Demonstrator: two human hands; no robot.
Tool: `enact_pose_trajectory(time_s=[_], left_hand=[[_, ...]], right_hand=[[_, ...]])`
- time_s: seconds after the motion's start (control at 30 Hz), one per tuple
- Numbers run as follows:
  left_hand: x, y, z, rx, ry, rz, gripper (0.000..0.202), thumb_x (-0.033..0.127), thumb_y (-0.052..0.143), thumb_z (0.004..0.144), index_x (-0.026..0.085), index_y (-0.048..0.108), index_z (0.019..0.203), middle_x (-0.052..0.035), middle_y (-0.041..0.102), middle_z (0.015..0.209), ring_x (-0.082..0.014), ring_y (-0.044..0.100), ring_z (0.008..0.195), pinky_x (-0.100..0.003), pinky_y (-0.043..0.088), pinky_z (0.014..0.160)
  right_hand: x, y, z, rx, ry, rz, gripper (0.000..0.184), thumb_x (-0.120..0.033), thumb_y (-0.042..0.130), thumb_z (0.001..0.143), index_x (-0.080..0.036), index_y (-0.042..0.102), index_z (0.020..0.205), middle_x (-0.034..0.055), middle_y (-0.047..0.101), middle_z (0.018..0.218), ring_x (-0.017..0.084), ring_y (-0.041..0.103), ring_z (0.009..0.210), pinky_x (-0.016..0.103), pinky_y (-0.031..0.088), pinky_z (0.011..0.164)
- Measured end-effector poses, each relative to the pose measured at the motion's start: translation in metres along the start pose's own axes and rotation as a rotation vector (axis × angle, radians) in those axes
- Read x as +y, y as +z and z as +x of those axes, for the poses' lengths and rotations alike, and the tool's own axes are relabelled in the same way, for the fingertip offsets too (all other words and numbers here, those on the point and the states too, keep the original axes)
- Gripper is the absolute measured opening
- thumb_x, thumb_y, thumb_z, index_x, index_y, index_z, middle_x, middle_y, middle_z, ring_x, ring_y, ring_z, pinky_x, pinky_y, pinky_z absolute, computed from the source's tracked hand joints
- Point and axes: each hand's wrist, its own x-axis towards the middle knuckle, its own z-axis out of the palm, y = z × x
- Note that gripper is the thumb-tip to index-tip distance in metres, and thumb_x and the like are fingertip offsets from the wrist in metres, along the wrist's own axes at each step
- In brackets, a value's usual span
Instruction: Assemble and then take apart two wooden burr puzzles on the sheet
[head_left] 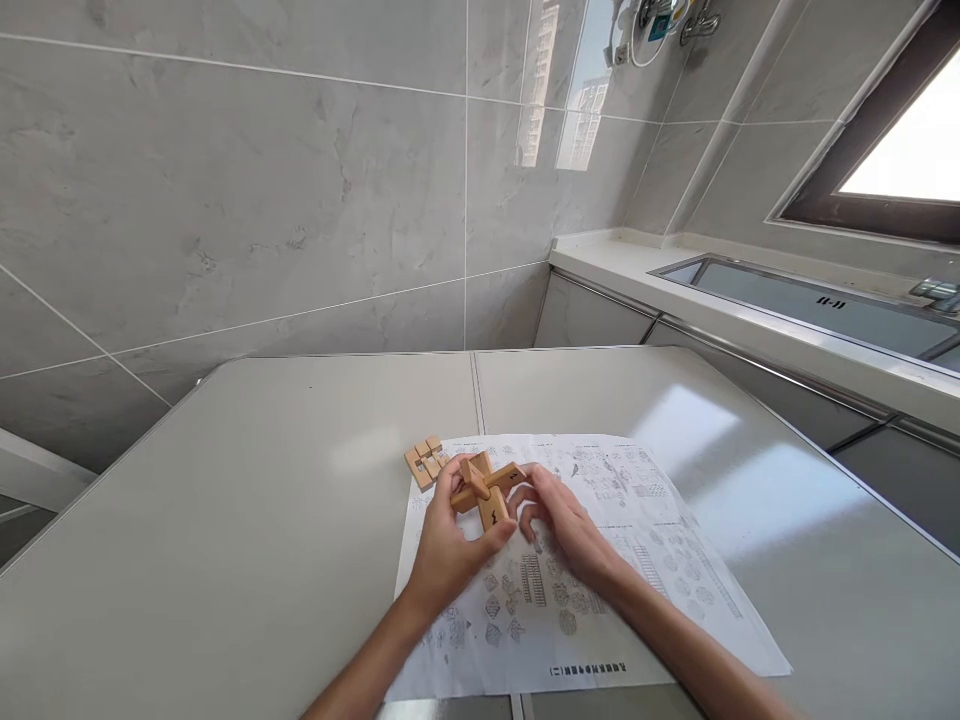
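A wooden interlocking puzzle (484, 488) of crossed notched bars sits between my hands over a printed sheet (637, 560). My left hand (446, 545) grips it from the left, thumb under the lower bar and fingers curled over the top. My right hand (559, 515) touches the puzzle's right end with curled fingertips. Loose notched wooden bars (424, 462) lie side by side at the sheet's far left corner, just beyond my left hand.
The sheet lies on a grey table (225, 520) made of two panels with a seam down the middle. Tiled walls stand behind it. A white counter with a sunken steel sink (795, 300) runs along the right, under a window.
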Motion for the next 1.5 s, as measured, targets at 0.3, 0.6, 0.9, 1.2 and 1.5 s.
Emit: enact_pose_trajectory(time_s=[0.3, 0.6, 0.9, 1.2, 1.5], left_hand=[[0.006, 0.002, 0.002, -0.045, 0.0, 0.113, 0.082, 0.047, 0.088, 0.074, 0.026, 0.045, 0.14, -0.0116, 0.064, 0.132, -0.0352, 0.062, 0.129, -0.05, 0.046, 0.111], [0.009, 0.007, 0.002, -0.01, 0.063, 0.103, 0.076, 0.041, 0.098, 0.061, 0.025, 0.06, 0.124, -0.0118, 0.069, 0.128, -0.038, 0.065, 0.124, -0.052, 0.049, 0.109], [0.014, 0.009, 0.003, 0.022, 0.014, 0.07, 0.06, 0.039, 0.09, 0.071, 0.023, 0.061, 0.12, -0.012, 0.073, 0.125, -0.0351, 0.067, 0.122, -0.049, 0.05, 0.106], [0.004, 0.005, 0.005, 0.056, -0.019, 0.017, 0.048, 0.046, 0.081, 0.083, 0.024, 0.06, 0.12, -0.0094, 0.077, 0.119, -0.0305, 0.072, 0.114, -0.045, 0.052, 0.102], [0.011, 0.007, 0.004, 0.049, -0.007, 0.023, 0.046, 0.046, 0.082, 0.083, 0.022, 0.062, 0.116, -0.0119, 0.075, 0.122, -0.0324, 0.07, 0.118, -0.046, 0.051, 0.103]], right_hand=[[0.005, -0.003, 0.004, 0.116, -0.261, -0.243, 0.023, -0.046, 0.063, 0.102, -0.023, 0.069, 0.101, 0.0026, 0.065, 0.088, 0.018, 0.061, 0.072, 0.031, 0.052, 0.068], [0.012, 0.0, -0.001, 0.249, -0.217, -0.34, 0.021, -0.042, 0.06, 0.104, -0.022, 0.066, 0.105, 0.0021, 0.073, 0.074, 0.019, 0.066, 0.061, 0.029, 0.047, 0.057], [0.007, 0.0, 0.004, 0.16, -0.136, -0.263, 0.028, -0.049, 0.059, 0.104, -0.022, 0.066, 0.104, -0.0013, 0.067, 0.068, 0.018, 0.063, 0.061, 0.029, 0.047, 0.06], [0.006, 0.003, 0.005, 0.001, -0.156, -0.554, 0.018, -0.033, 0.065, 0.096, -0.021, 0.07, 0.108, 0.002, 0.071, 0.093, 0.013, 0.052, 0.062, 0.025, 0.043, 0.057], [0.004, 0.004, 0.005, 0.04, -0.219, -0.575, 0.017, -0.034, 0.06, 0.099, -0.021, 0.071, 0.096, 0.0044, 0.075, 0.089, 0.018, 0.061, 0.067, 0.026, 0.045, 0.056]])
